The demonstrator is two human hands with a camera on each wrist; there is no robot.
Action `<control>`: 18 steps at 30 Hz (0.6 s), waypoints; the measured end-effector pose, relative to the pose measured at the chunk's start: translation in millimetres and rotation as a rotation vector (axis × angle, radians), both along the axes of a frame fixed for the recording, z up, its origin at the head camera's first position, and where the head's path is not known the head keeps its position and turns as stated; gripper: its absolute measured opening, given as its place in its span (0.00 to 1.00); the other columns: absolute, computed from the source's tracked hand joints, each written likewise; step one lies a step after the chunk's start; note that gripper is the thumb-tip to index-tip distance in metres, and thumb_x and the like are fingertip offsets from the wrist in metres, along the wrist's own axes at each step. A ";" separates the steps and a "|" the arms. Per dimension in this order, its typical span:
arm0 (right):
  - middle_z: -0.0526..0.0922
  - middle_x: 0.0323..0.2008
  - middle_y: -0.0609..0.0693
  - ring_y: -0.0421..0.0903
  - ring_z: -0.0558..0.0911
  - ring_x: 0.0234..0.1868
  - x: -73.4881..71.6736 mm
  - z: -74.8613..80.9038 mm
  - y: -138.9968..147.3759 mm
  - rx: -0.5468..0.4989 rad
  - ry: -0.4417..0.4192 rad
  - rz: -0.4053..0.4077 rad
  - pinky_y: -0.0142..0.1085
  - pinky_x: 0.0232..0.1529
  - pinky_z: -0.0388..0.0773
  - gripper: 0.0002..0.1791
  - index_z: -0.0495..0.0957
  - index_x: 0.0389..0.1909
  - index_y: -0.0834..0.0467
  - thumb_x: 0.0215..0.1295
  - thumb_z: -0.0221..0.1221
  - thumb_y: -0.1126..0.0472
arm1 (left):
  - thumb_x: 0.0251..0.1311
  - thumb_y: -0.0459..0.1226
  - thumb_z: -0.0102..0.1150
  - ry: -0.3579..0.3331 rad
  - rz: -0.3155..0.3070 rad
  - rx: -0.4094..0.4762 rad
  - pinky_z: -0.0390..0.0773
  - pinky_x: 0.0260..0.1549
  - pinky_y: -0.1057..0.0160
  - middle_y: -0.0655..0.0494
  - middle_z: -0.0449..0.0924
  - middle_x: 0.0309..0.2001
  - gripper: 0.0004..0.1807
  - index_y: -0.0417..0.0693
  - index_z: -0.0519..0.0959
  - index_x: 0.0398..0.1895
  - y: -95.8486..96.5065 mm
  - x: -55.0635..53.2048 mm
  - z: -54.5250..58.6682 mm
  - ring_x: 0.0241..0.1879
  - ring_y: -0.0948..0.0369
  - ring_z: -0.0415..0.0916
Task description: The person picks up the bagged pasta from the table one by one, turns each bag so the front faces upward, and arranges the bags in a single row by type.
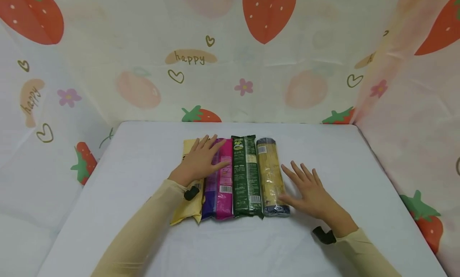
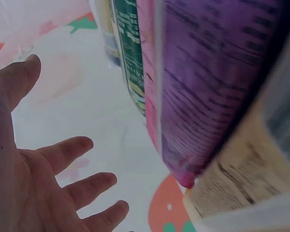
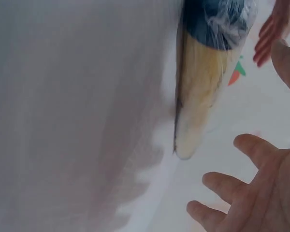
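Several long packs lie side by side on the white table. Leftmost is a pale yellow pack (image 1: 188, 210), partly hidden by my left hand (image 1: 199, 161). Beside it comes a purple and pink pack (image 1: 224, 203), then a dark green pack (image 1: 246, 173) with printed text. At the right end lies a clear-wrapped yellow roll (image 1: 270, 173) with dark bands at both ends, perhaps dried noodles. My left hand, fingers spread, is over the two left packs and holds nothing. My right hand (image 1: 310, 195) hovers by the roll's right side, fingers spread, its thumb near the roll's lower end.
The white tabletop (image 1: 143, 157) extends around the packs. A strawberry-print cloth (image 1: 266, 69) hangs behind and along both sides. Dark straps (image 1: 324, 235) sit at the wrists, over beige sleeves.
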State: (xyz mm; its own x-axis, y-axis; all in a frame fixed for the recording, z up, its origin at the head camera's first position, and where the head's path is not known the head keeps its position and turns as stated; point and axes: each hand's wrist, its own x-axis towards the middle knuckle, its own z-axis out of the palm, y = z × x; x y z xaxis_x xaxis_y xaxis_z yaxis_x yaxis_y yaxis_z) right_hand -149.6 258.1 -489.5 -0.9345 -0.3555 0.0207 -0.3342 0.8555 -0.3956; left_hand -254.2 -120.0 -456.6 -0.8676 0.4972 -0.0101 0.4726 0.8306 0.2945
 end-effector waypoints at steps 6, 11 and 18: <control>0.50 0.86 0.62 0.69 0.46 0.85 3.7 -2.5 -4.4 0.009 0.001 0.020 0.71 0.80 0.37 0.53 0.54 0.87 0.47 0.70 0.63 0.29 | 0.75 0.69 0.49 -0.016 -0.030 -0.005 0.37 0.82 0.38 0.44 0.46 0.87 0.48 0.56 0.54 0.88 16.0 -7.6 3.5 0.86 0.42 0.38; 0.51 0.86 0.61 0.69 0.48 0.85 6.7 -2.0 -9.3 0.010 0.001 0.034 0.70 0.80 0.38 0.52 0.56 0.87 0.48 0.71 0.63 0.30 | 0.76 0.69 0.49 -0.027 -0.055 -0.029 0.37 0.83 0.39 0.45 0.46 0.88 0.48 0.57 0.53 0.89 31.2 -14.9 2.5 0.86 0.44 0.38; 0.53 0.85 0.62 0.70 0.52 0.84 8.7 -3.1 -13.1 0.005 0.014 0.058 0.69 0.80 0.44 0.53 0.55 0.87 0.49 0.70 0.64 0.30 | 0.78 0.67 0.48 -0.027 -0.107 -0.042 0.41 0.83 0.42 0.44 0.48 0.87 0.46 0.55 0.53 0.89 51.4 -22.0 -3.7 0.86 0.44 0.42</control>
